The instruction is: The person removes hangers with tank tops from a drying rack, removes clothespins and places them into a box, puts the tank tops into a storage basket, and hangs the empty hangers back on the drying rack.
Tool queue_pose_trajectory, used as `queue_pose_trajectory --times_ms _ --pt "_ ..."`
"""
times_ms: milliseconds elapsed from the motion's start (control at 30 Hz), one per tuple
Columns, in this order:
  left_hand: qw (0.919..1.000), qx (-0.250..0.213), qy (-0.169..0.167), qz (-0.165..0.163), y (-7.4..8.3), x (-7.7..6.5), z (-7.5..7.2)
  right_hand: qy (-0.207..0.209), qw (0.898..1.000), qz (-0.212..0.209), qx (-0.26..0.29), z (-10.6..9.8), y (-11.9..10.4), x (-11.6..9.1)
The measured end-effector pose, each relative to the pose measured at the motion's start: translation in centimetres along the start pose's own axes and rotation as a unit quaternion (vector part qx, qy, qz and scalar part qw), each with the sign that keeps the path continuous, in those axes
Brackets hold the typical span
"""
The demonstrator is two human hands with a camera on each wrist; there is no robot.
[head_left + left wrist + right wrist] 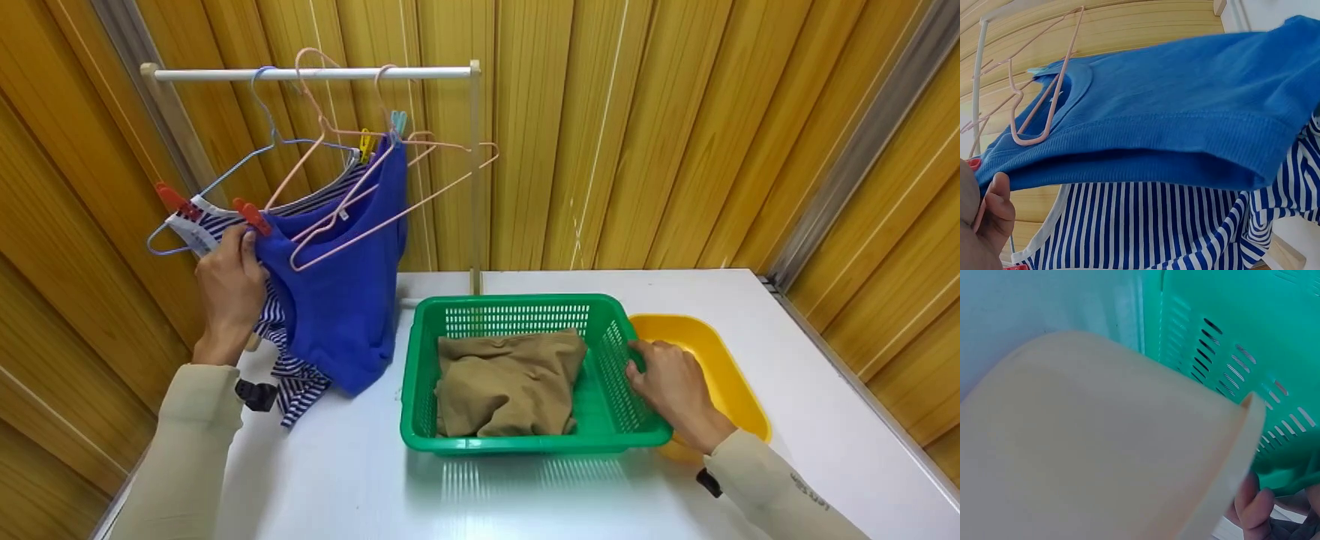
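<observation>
My left hand (pixel 231 281) pinches the shoulder of a blue sleeveless top (pixel 337 300) just below a red clothespin (pixel 252 216). The top hangs from a pink hanger (pixel 1045 129), with a light blue clothespin (pixel 398 124) on its other shoulder. Behind it, a striped top (pixel 1145 225) hangs on a blue hanger (pixel 240 159), pegged with red and yellow clothespins. My right hand (pixel 671 382) grips the right rim of a green basket (pixel 517 444), its fingers (pixel 1255 509) curled at the edge. Folded brown cloth (pixel 510 386) lies inside the basket.
A yellow basin (pixel 724 375) stands right beside the basket, partly under my right forearm. The drying rack's white rail (pixel 337 73) runs above the clothes, with its post (pixel 475 187) behind the basket. Another pink hanger (pixel 450 193) sticks out toward that post. Wood-patterned walls enclose the white table (pixel 337 480).
</observation>
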State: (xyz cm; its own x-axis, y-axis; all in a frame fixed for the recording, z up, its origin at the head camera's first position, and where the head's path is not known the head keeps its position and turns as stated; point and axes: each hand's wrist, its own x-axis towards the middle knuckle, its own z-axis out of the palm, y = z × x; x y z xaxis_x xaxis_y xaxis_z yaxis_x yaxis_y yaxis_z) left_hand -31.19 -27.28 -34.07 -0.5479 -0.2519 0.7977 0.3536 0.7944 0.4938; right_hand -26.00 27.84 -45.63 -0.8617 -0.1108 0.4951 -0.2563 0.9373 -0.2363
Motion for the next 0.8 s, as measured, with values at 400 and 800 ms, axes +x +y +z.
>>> queue_pose_trajectory --times_ms 400,800 --pt "0.9994 -0.027 0.009 -0.017 -0.4 -0.9 0.1 -0.011 1.000 0.006 0.003 -0.1 -0.1 0.1" --pt "0.9994 -0.026 0.006 -0.024 -1.1 -2.6 0.1 -0.007 1.000 0.004 0.009 0.0 -0.1 -0.1"
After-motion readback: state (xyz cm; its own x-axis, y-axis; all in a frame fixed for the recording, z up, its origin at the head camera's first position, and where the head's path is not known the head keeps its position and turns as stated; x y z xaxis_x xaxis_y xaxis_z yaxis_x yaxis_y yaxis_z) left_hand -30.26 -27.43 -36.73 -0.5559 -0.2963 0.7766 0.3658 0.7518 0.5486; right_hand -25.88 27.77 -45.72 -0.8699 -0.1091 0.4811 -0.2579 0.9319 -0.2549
